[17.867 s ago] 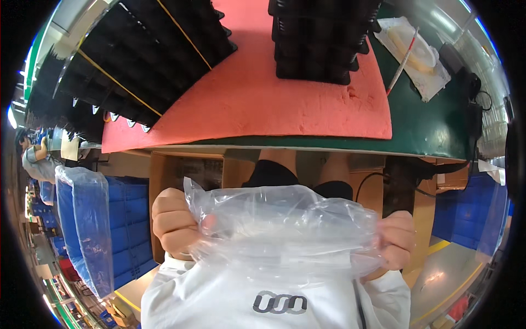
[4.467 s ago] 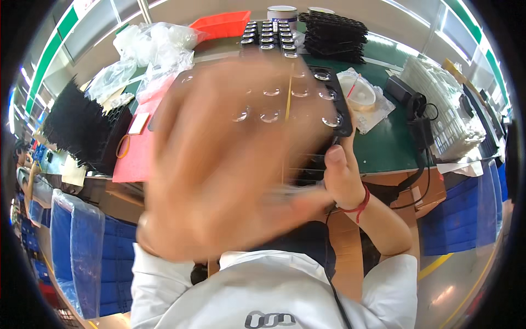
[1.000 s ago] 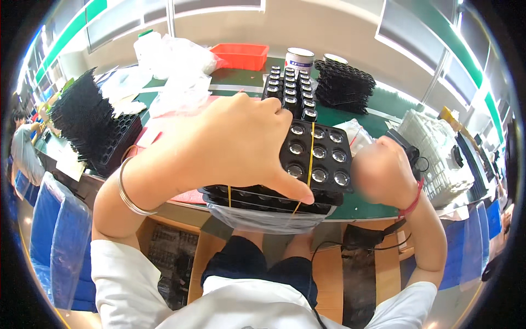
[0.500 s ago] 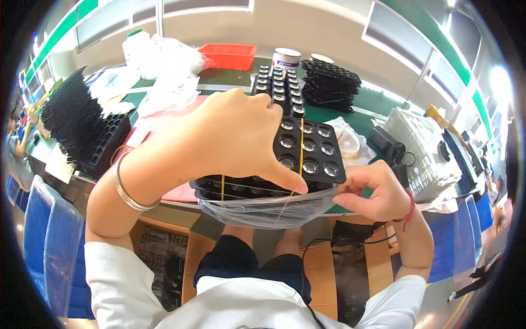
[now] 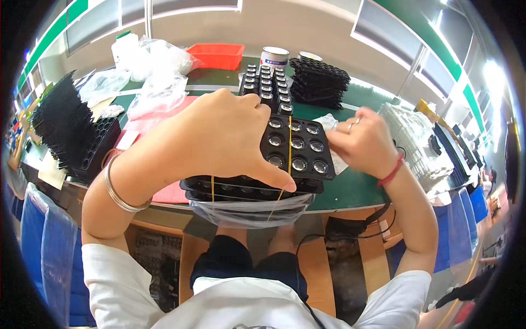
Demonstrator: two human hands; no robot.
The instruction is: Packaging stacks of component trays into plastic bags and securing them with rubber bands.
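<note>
Two grips: left grip spread over black rectangular plastic tray stack; right grip blurred beside it, closure and hold unclear.
Wrinkled clear plastic film: below left thumb.
Tray pressure: even, likely prevents slipping.

A green table bears a red bin and pink mat.

Lit brightly, with white glare near two o'clock. Nearly washed out at plastic bags, toward eleven o'clock. Slightly blurred at right hand, before three o'clock. Bent strongly toward edges.
</note>
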